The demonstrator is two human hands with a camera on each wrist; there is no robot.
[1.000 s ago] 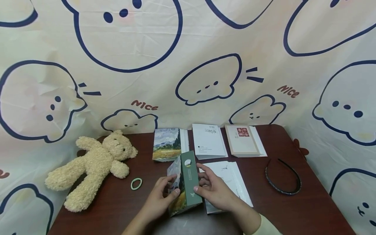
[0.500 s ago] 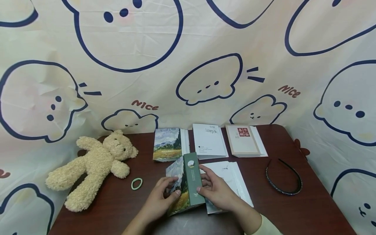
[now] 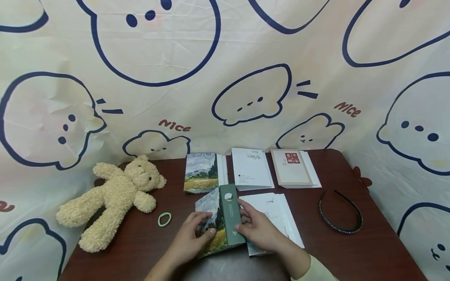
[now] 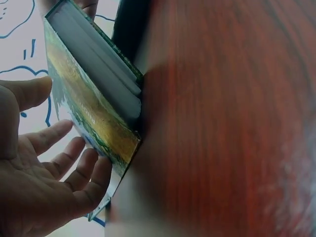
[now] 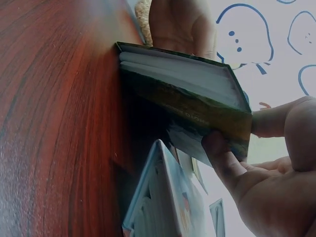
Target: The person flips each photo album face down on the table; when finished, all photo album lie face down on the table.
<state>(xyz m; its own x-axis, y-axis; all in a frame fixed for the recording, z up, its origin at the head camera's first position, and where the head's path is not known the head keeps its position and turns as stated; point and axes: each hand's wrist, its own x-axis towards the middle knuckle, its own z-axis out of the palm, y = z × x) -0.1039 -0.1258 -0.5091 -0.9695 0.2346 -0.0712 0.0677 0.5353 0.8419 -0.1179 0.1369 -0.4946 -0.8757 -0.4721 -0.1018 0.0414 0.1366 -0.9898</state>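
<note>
A hardcover book (image 3: 231, 212) with a green spine and a painted landscape cover stands tilted on the table, spine upward. My right hand (image 3: 261, 229) grips it at the spine, thumb on the green strip and fingers on the far cover. In the right wrist view, the fingers pinch the corner of the book (image 5: 197, 111). My left hand (image 3: 192, 236) rests against the painted cover, its fingers spread and loosely bent. In the left wrist view, those fingers lie along the cover of the book (image 4: 91, 106), whose white page edges show. A white booklet (image 3: 281, 214) stands just right of it.
Behind stand a landscape-covered book (image 3: 202, 171), a white booklet (image 3: 250, 169) and a cream one with a red square (image 3: 291, 169). A teddy bear (image 3: 119, 199) and green hair tie (image 3: 164, 219) lie left, a dark headband (image 3: 341, 214) right. A patterned cloth (image 3: 168, 105) hangs behind.
The book has turned and shifted slightly, so more of its painted cover faces up. My right hand has moved a little to the right with it; the left hand has barely moved.
</note>
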